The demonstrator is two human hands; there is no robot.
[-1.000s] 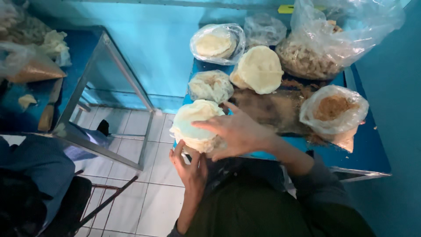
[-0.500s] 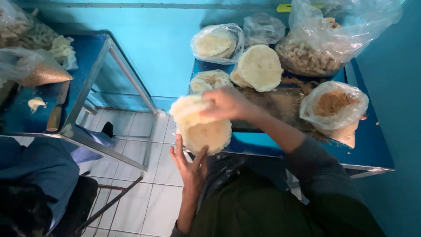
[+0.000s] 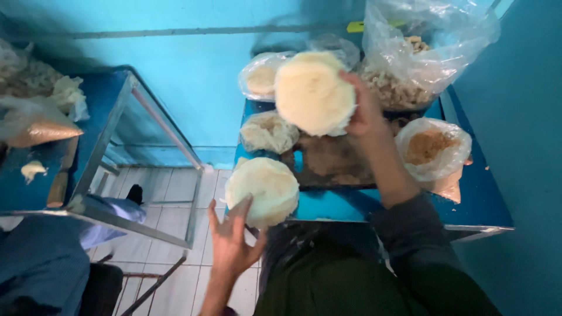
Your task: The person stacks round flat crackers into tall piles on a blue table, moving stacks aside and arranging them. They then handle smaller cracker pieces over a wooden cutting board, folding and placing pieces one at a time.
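Observation:
My right hand (image 3: 364, 110) grips the edge of a pale round stack of flat discs (image 3: 313, 93) and holds it up on its side over the far part of the blue table (image 3: 480, 202). My left hand (image 3: 231, 243) presses against the near side of a second pale round stack wrapped in clear plastic (image 3: 261, 188), which sits at the table's front left corner. Its fingers are spread on the wrap. A dark brown board (image 3: 331, 161) lies on the table between the two stacks.
Several plastic bags stand on the table: one of pale discs (image 3: 260, 76), a smaller bundle (image 3: 268, 131), a large bag of beige pieces (image 3: 410, 64), one of brown powder (image 3: 432, 147). A blue metal-framed table (image 3: 105, 134) with bags stands left. White tiled floor (image 3: 170, 187) lies below.
My right hand has lifted one round stack from the table's front edge up and to the far side. A second stack now rests at the front corner against my left hand.

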